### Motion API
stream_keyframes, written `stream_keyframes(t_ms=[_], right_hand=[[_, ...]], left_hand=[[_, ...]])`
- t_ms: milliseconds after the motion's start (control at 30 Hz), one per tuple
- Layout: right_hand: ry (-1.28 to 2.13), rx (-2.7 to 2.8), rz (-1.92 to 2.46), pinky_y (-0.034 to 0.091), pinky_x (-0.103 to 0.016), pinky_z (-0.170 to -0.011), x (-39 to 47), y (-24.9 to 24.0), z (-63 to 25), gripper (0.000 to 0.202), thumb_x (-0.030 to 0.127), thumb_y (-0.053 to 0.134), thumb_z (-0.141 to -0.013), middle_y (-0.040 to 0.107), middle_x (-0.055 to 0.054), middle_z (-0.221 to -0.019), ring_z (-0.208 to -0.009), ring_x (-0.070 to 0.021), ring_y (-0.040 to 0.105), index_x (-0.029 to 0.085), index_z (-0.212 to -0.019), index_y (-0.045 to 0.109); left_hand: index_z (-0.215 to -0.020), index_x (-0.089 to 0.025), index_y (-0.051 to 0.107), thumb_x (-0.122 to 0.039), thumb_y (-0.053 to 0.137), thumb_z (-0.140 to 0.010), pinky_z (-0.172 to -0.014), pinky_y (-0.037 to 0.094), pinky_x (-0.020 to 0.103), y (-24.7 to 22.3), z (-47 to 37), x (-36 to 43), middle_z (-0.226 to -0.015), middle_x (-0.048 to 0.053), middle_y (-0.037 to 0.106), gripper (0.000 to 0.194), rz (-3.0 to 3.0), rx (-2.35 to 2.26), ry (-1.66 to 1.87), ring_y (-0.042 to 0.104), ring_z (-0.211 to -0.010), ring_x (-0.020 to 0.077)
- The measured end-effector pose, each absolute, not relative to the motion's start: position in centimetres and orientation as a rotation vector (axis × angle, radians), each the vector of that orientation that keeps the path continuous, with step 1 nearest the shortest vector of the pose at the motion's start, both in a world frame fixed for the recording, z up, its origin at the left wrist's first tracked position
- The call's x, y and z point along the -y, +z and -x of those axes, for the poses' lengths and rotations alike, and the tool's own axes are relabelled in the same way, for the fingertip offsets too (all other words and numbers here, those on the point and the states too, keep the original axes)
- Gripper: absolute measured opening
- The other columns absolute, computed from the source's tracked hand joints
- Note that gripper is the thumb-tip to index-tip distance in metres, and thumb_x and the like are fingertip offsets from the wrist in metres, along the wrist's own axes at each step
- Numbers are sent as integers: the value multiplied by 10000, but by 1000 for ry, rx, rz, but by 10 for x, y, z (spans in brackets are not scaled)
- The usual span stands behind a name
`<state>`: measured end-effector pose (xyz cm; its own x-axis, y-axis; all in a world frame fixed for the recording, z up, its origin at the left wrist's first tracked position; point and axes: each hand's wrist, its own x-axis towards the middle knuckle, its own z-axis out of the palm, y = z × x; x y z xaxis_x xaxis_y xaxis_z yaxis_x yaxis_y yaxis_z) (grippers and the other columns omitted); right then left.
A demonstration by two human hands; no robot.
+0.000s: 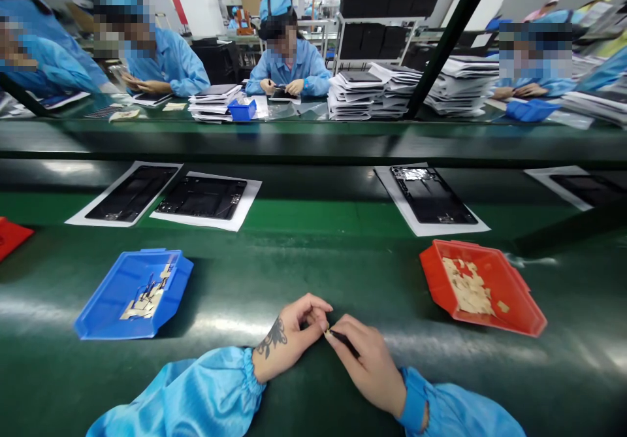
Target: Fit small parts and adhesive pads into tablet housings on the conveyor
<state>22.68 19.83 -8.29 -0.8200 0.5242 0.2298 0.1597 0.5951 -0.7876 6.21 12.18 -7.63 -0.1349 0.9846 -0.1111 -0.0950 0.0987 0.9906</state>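
Near the bottom centre, my left hand (294, 332) has its thumb and fingers pressed together, its fingertips meeting those of my right hand. Whatever it pinches is too small to name. My right hand (365, 358) grips a thin black tool (345, 341), which points toward the left fingertips. A tiny yellowish bit (328, 328) shows where the two hands meet. Left of my hands sits a blue bin (115, 300) with beige pieces and dark strips. A red bin (514, 293) on the right holds several small beige pieces (470, 287).
Black panels (208, 196) on white sheets lie across the green surface (313, 254) behind the bins. A red bin edge (12, 236) shows at far left. Beyond a divider, people in blue work beside paper stacks (355, 97). A dark post (445, 51) slants at upper right.
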Motion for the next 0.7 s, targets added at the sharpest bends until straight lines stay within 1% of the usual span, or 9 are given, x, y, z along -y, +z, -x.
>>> stream_keyframes(t_ms=[133,333,467,700], right_hand=[[1136,2337,579,357,-232,-637,-200,-82,-225,167,216,457,-980,542,-12,-792,-713,-105,527,163,-858,557],[1141,2217,774,350,-213,-576,-208,-82,-221,323,276,466,-981,472,3,-666,-614,-90,473,147,-685,472],[1164,2219,754,353,-210,-582,-210,-83,-221,309,280,463,-983,487,4,-679,-624,-88,481,148,-707,506],[1175,2223,743,347,-209,-571,-210,-83,-221,318,289,472,-978,481,7,-664,-613,-87,476,148,-696,508]], left_hand=[[-1035,-115,591,-279,572,-880,-740,405,236,-77,-62,-122,-821,40,572,226,-1009,-1306,1262,524,-761,110],[-1022,-113,599,-327,600,-875,-709,378,222,-79,-62,-121,-805,28,546,259,-947,-1287,1274,483,-740,93],[-1026,-108,593,-328,607,-868,-673,359,219,-78,-62,-121,-776,16,520,271,-907,-1265,1281,449,-697,83],[-1045,-115,596,-325,611,-864,-683,366,229,-75,-61,-122,-784,25,524,279,-907,-1242,1296,460,-703,91]])
